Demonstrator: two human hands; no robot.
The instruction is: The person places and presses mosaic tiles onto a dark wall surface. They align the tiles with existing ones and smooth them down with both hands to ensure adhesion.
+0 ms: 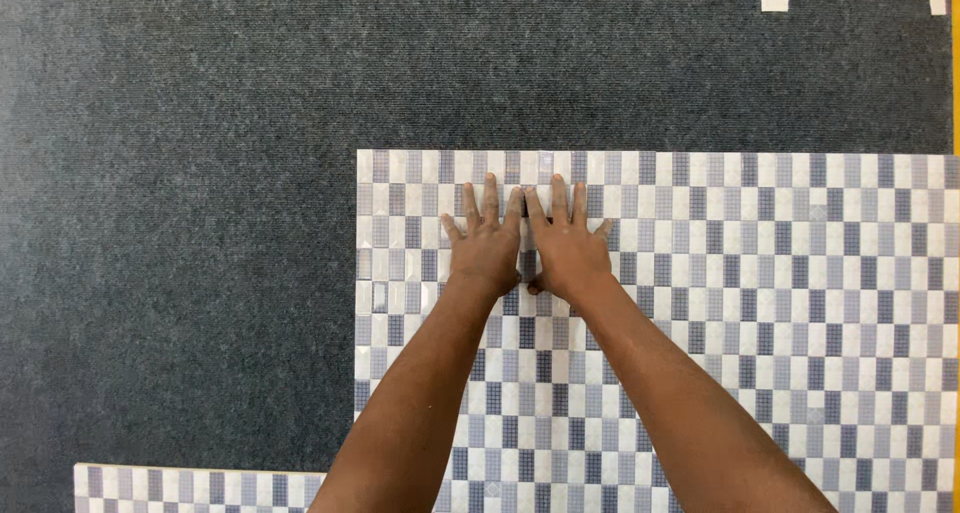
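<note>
My left hand (484, 243) and my right hand (565, 241) lie flat, side by side, palms down on a large sheet of mosaic tile (780, 303) patterned in white, grey and dark blue-grey rectangles. The fingers of both hands are spread and point away from me, near the sheet's upper left part. The thumbs almost meet between the hands. Neither hand holds anything. My forearms cover the lower middle of the sheet.
The tile sheet rests on dark grey carpet (200, 173). A second strip of the same mosaic tile (190, 485) shows at the bottom left. Two small white pieces (774, 3) (936, 0) lie on the carpet at the top right.
</note>
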